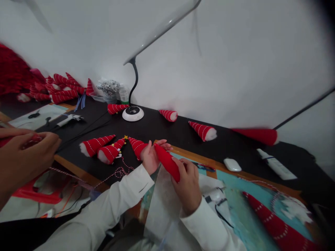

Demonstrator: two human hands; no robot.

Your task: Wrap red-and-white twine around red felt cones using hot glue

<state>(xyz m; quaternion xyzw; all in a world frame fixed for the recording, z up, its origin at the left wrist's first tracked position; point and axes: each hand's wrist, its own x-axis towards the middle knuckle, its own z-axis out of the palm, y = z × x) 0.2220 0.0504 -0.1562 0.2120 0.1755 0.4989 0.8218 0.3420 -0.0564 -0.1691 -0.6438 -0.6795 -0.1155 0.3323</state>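
Note:
A plain red felt cone (167,162) lies between my two hands, its narrow end toward the upper left. My right hand (188,184) is wrapped round its wider end. My left hand (153,157) is palm up beside the narrow end, fingers stretched out and thumb apart; I cannot tell whether it touches the cone. Just past my left wrist is a striped red cone (137,146), partly hidden by the hand. Left of it lies a decorated cone (112,151) with a yellow star at its tip, and another striped cone (95,145) with white stuffing.
Another person's hands (31,150) work at the left edge. A white desk lamp (133,114) stands by the wall. A glue gun (216,196) lies on white paper (167,205). A white bottle (278,165), a white case (232,164) and a large striped cone (277,223) are at right.

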